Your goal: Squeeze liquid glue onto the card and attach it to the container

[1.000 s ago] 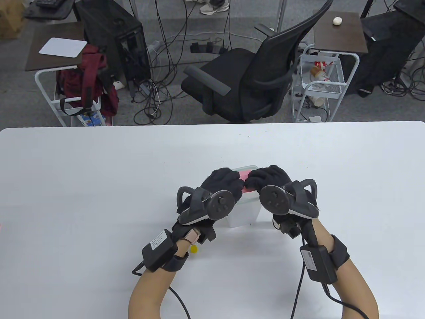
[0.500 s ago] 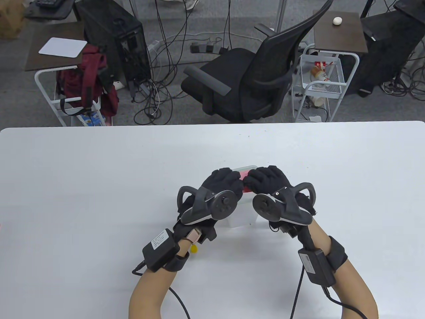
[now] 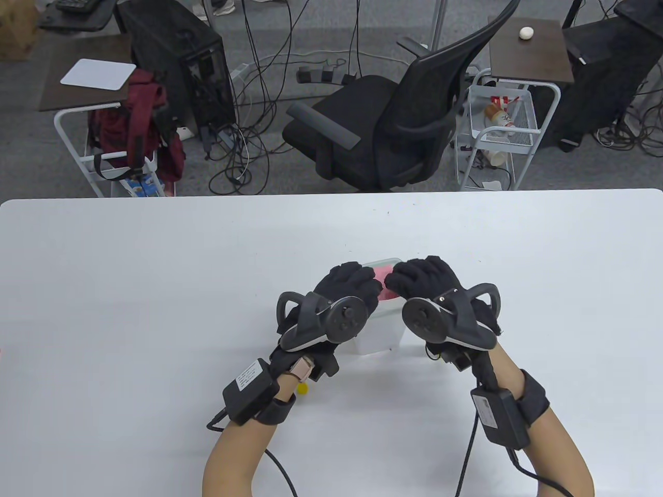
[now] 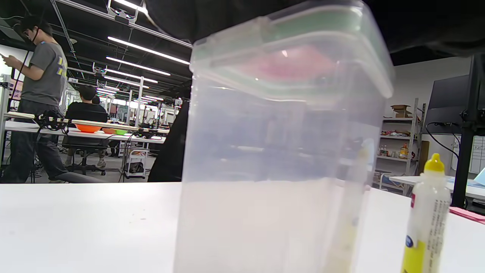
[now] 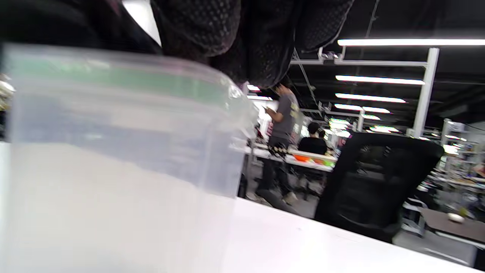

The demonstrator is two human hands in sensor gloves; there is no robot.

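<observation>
A tall clear plastic container (image 3: 379, 331) with a green-rimmed lid stands upright on the white worktop (image 3: 155, 290), near its front edge and about midway across. A pink card (image 3: 383, 282) lies flat on top of the container's lid, showing as a pink patch through the lid in the left wrist view. Both gloved hands rest on the container's top with fingers curled down: the left hand (image 3: 346, 290) covers the lid's left part, the right hand (image 3: 422, 282) its right part, fingertips almost meeting over the card. A white glue bottle (image 4: 426, 216) with a yellow cap stands upright just beside the container, near the left wrist. A black office chair (image 3: 393, 114) stands beyond the container, past the worktop's far edge
</observation>
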